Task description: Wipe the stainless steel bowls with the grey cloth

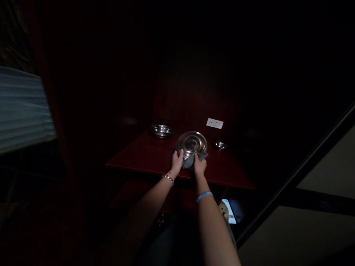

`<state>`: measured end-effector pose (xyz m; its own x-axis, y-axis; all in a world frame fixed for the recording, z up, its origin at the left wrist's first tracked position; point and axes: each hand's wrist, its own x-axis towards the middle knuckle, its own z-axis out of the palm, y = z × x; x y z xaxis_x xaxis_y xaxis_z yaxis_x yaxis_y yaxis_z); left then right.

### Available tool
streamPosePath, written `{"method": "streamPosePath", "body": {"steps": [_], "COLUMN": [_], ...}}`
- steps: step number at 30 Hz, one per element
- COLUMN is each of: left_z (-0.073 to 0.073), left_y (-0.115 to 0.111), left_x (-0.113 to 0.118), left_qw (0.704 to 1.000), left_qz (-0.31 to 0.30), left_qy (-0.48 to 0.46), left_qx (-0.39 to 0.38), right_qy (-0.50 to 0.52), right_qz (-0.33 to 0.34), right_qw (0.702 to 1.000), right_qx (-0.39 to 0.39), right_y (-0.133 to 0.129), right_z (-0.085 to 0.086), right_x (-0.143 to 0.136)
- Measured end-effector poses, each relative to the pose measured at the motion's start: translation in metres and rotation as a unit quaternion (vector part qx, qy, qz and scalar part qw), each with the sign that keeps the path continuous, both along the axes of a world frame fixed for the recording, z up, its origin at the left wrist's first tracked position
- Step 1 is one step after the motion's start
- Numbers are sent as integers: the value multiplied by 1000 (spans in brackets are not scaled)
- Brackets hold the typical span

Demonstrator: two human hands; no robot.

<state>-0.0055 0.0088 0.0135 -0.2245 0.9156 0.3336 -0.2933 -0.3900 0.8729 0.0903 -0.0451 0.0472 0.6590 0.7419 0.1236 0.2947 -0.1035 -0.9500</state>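
A shiny steel bowl (192, 142), wide-rimmed and shallow, is tilted with its inside toward me over the red-brown shelf (133, 157). My left hand (177, 162) grips its lower left rim, the thumb lying on the inner side. At the lower right rim my right hand (199, 165) is closed on a grey cloth (189, 161), pressing it against the steel with the thumb in front. The fingers behind the bowl and cloth are hidden.
Stacked steel bowls (161, 131) stand at the shelf's back left. A small steel bowl (220, 145) sits at the right, below a white wall socket (215, 123). A lit phone (227, 211) lies low at the right. Dark cabinet walls enclose the shelf.
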Motion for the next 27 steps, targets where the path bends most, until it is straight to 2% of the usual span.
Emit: {"method": "streamPosePath", "body": {"steps": [4,8,11,17,27], "left_z": [3,3,2,-2,-9], "left_y": [-3,-6,-7,-4,4], "left_x": [0,2,4,6,6], "left_qw": [1000,998,996,990,993], "left_qz": [-9,-54,-87,-109,-83], "left_qy": [-7,-7,20,84,89], "left_qx": [1,5,6,17,7], "right_qy": [4,14,29,19,1], "right_qz": [2,-21,-41,-60,-30], "right_qw": [1000,1000,998,997,997], "right_qx": [2,-18,-30,-52,-65], "right_y": [0,1,2,1,2], "right_z": [-1,-3,-5,-5,-6], "right_x": [2,5,7,10,10]}}
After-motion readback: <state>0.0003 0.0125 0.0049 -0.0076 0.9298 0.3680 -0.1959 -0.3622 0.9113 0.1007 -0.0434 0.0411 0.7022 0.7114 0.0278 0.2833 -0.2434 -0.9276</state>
